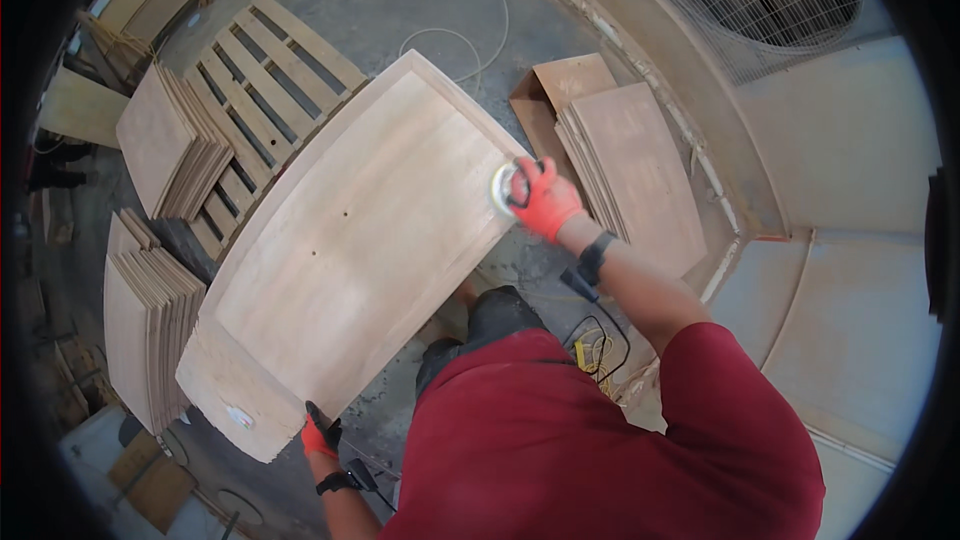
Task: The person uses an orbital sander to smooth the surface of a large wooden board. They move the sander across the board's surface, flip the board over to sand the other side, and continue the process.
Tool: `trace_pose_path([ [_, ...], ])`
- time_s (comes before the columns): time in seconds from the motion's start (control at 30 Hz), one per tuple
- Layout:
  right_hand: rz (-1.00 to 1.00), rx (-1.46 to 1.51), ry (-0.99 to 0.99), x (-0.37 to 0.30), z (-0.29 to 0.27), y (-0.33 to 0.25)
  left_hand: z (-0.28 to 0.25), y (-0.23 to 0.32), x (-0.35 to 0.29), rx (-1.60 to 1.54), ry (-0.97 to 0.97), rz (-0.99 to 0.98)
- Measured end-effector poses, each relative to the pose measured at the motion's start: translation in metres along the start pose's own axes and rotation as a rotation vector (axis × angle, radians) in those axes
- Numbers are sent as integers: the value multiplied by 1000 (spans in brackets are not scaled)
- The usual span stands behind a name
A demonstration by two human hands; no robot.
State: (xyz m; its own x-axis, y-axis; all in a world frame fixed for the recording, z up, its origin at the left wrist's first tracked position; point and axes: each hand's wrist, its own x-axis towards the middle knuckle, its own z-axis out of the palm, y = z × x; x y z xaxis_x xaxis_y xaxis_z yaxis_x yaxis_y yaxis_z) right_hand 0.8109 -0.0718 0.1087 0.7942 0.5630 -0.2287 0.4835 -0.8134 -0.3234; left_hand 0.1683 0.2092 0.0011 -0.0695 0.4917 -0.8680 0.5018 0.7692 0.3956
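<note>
A large pale wooden panel [350, 230] lies slantwise in front of me on a board whose rough end [235, 385] juts out at the lower left. My right hand [548, 202], in a red glove, is closed round a disc-shaped hand sander [505, 190] at the panel's right edge. The sander looks slightly blurred, and its underside is hidden. At the near left corner my left hand [320, 433], gloved in red and black, grips the panel's edge. A small white object [240, 417] sits on the rough end.
Stacked wooden panels stand at the left [150, 325] and farther back [175, 145], beside a slatted pallet [270, 75]. More panels [640, 170] lean by an open box [560, 85] at the right. A hose [503, 15] curls across the floor; yellow cord [592, 350] lies near my right side.
</note>
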Motion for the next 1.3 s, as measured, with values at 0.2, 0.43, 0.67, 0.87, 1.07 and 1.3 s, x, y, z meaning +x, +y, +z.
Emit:
trace_pose_path([
  [0.2,9,-101,35,67,-24,6,17,3,10,-31,25,-79],
  [0.43,-124,-56,5,145,-30,-68,28,12,-4,-10,110,-153],
  [0.67,-228,-96,27,234,-34,-129,48,32,-29,38,218,-137],
  [0.87,-241,-108,48,272,-28,-170,40,37,-33,83,231,-157],
  [1.07,-199,-123,25,258,-24,-187,44,45,-49,-34,233,-90],
  [1.3,-304,-112,20,209,14,-239,28,51,-52,-28,108,-103],
])
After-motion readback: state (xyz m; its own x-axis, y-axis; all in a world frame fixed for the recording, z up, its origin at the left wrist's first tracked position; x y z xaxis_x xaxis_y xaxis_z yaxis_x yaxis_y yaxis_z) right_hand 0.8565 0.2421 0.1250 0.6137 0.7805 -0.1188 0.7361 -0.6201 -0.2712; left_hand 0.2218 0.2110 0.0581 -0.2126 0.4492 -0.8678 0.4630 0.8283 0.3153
